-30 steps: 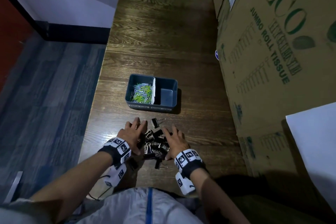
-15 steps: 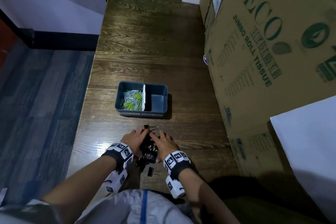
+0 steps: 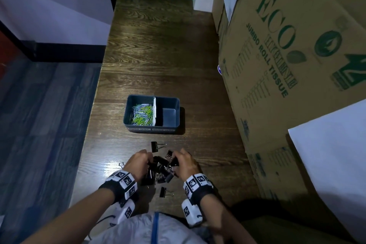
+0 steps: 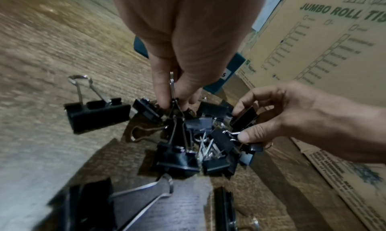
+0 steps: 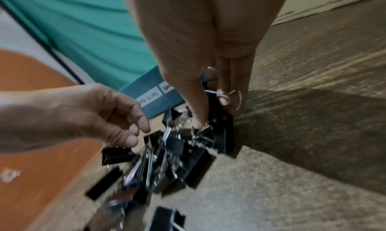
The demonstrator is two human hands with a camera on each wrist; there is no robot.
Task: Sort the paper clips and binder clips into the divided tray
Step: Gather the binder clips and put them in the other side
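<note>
Both hands are down in a heap of black metal binder clips [image 3: 158,170] at the near edge of the dark wood-grain desk [image 3: 162,49]. The left hand [image 3: 137,164] pinches a clip's silver wire handle between thumb and fingertips; the right hand [image 3: 186,164] has its fingers curled round a clip or two at the heap's right side. At twelve o'clock from the heap sits the blue-grey plastic divided tray [image 3: 151,129], its left compartment full of green and white paper clips [image 3: 141,115]. One stray clip [image 3: 156,146] lies between heap and tray. A printed cardboard box [image 3: 287,69] stands at three o'clock.
</note>
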